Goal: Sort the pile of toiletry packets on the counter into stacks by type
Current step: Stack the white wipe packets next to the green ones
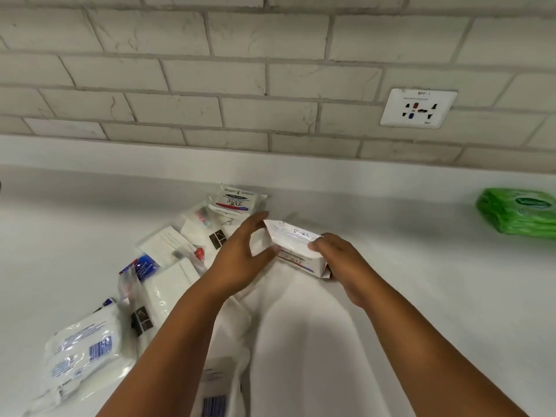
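Note:
My right hand (340, 260) grips the right end of a white soap packet (293, 246) just above the white counter (421, 266). At the packet's left end my left hand (237, 254) touches it with relaxed, spread fingers. A pile of toiletry packets lies to the left: another white soap packet (237, 200) at the back, clear sachets with toothbrush kits (177, 248), flat white packets (168, 284) and a white wipes pack with blue print (84, 350) at the front left. A packet with a blue barcode (215, 395) lies under my left forearm.
A stack of green wipes packs (517, 210) sits at the far right of the counter. A white wall socket (418, 108) is set in the grey tiled wall behind. Bare counter lies between my hands and the green stack.

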`<state>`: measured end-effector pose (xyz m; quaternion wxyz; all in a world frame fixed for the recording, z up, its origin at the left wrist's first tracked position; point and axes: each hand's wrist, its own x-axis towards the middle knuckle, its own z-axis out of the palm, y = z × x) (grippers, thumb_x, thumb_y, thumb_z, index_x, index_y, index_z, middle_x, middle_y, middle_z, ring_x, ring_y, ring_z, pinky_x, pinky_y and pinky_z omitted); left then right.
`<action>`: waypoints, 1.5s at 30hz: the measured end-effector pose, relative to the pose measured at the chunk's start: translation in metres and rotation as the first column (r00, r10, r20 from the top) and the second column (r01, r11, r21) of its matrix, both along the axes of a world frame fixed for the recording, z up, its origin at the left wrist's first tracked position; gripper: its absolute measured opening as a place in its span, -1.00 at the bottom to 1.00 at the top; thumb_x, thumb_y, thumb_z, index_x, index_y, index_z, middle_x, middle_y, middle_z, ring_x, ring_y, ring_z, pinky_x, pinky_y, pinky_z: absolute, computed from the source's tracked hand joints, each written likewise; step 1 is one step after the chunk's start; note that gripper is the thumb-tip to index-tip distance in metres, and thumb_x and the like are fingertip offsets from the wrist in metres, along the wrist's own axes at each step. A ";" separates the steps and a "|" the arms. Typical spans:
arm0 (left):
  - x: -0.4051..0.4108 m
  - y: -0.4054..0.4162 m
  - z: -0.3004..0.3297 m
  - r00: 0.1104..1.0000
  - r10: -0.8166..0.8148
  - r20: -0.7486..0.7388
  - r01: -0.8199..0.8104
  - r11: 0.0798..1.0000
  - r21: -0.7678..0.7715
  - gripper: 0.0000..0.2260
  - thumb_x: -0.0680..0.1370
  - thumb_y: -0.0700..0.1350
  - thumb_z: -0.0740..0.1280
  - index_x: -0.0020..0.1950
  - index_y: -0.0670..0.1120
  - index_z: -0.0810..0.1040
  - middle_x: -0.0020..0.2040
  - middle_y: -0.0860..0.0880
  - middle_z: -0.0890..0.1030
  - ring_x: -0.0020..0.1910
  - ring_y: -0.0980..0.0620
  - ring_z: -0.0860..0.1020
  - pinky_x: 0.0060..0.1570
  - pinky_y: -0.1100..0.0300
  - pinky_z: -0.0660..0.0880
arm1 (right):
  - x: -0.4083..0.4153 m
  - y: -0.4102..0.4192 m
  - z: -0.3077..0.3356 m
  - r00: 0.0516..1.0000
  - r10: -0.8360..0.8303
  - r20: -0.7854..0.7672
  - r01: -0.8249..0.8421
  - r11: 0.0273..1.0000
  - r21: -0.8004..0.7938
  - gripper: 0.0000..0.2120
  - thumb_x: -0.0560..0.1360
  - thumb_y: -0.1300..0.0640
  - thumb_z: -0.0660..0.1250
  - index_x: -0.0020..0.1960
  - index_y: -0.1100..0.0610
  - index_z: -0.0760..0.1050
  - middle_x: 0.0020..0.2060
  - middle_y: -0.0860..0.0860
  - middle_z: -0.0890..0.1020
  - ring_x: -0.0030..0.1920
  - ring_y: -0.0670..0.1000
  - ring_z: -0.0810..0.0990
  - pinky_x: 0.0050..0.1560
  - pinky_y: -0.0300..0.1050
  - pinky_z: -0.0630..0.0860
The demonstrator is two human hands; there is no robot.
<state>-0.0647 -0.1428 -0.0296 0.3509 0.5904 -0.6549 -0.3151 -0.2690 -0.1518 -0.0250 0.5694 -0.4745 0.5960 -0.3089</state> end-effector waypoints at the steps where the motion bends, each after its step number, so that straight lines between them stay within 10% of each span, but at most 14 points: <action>1: -0.007 -0.003 0.001 0.998 -0.003 -0.061 0.005 0.999 0.038 -0.48 0.49 0.01 0.43 0.41 0.10 0.33 0.25 0.17 0.51 0.25 0.26 0.44 0.20 0.31 0.38 | -0.011 0.002 0.004 0.993 -0.017 0.119 0.010 0.998 0.061 -0.76 0.46 -0.03 0.26 0.04 0.03 0.56 0.01 0.11 0.68 -0.10 0.10 0.61 -0.04 0.03 0.50; 8: -0.075 -0.009 -0.008 0.950 0.110 -0.292 -0.024 0.959 0.284 -0.88 0.57 -0.07 0.34 -0.02 -0.08 0.64 -0.06 -0.12 0.69 -0.11 -0.10 0.65 -0.03 -0.06 0.58 | -0.086 0.014 0.010 0.949 -0.119 0.291 0.067 0.981 0.182 -0.40 0.49 -0.37 0.13 0.14 0.10 0.60 -0.11 0.19 0.67 -0.27 0.18 0.56 -0.26 -0.06 0.50; 13: -0.130 -0.009 -0.020 0.946 0.141 -0.291 -0.020 0.924 0.382 -0.87 0.58 -0.16 0.32 -0.13 -0.18 0.57 -0.17 -0.13 0.65 -0.24 -0.02 0.61 -0.27 0.08 0.62 | -0.125 0.026 -0.005 0.991 -0.131 -0.027 0.133 0.985 0.114 -0.65 0.54 -0.05 0.33 0.11 0.23 0.51 -0.20 0.14 0.67 -0.37 0.10 0.59 -0.34 -0.08 0.46; 18: -0.168 -0.026 -0.024 0.995 -0.068 0.070 0.045 0.956 0.291 -0.79 0.57 -0.13 0.28 -0.27 -0.06 0.48 -0.32 0.00 0.51 -0.34 0.07 0.42 -0.34 0.24 0.32 | -0.160 0.036 -0.003 0.932 -0.013 -0.363 0.068 0.988 0.138 -0.68 0.44 -0.15 0.41 -0.19 0.11 0.51 -0.37 0.05 0.65 -0.50 -0.02 0.56 -0.45 -0.22 0.43; 22: -0.186 -0.050 -0.018 0.926 -0.287 0.246 0.192 0.918 0.347 -0.79 0.60 -0.10 0.26 0.19 -0.08 0.56 0.09 -0.04 0.61 0.04 -0.04 0.56 -0.06 0.21 0.42 | -0.180 0.035 0.011 0.520 -0.032 -0.854 -0.111 0.988 -0.105 -0.63 0.42 -0.29 0.34 -0.19 0.03 0.44 -0.20 -0.03 0.58 -0.23 -0.01 0.55 -0.26 -0.14 0.44; 28: -0.214 -0.066 -0.017 0.870 -0.383 0.310 0.324 0.918 0.226 -0.85 0.54 -0.10 0.35 0.09 -0.04 0.64 0.00 0.05 0.62 0.03 0.01 0.59 -0.03 0.19 0.49 | -0.184 0.030 0.004 0.602 0.224 -0.766 -0.518 0.840 -0.161 -0.62 0.53 0.02 0.33 0.34 -0.10 0.45 0.38 -0.14 0.39 0.33 -0.02 0.36 0.35 -0.14 0.30; 33: -0.217 -0.047 -0.028 0.979 -0.007 0.203 0.001 1.000 0.025 -0.73 0.54 0.02 0.34 0.23 0.03 0.54 0.19 0.01 0.55 0.15 0.01 0.52 0.18 0.02 0.50 | -0.183 0.034 -0.016 0.672 0.042 -0.739 -0.380 0.877 -0.295 -0.59 0.49 -0.16 0.33 0.31 -0.07 0.47 0.24 -0.10 0.45 0.19 -0.04 0.48 0.18 -0.19 0.45; 40: -0.218 0.036 -0.039 0.986 0.129 0.104 -0.135 0.990 0.050 -0.55 0.48 0.16 0.36 0.31 0.05 0.39 0.21 0.06 0.41 0.18 0.03 0.46 0.13 0.10 0.48 | -0.177 0.049 -0.021 0.474 -0.203 -0.857 -0.162 0.936 -0.312 -0.65 0.57 -0.19 0.14 0.30 -0.09 0.34 0.05 -0.02 0.50 -0.02 0.02 0.56 -0.26 -0.21 0.35; 45: -0.227 0.060 -0.041 1.000 0.007 0.011 -0.008 0.997 0.081 -0.48 0.37 0.17 0.48 0.24 0.21 0.32 0.07 0.24 0.35 -0.04 0.22 0.53 -0.12 0.35 0.53 | -0.195 0.060 -0.036 0.573 -0.311 -0.758 -0.292 0.787 -0.543 -0.70 0.56 -0.06 0.22 0.21 0.02 0.54 0.09 -0.01 0.58 0.10 0.04 0.52 0.00 -0.15 0.50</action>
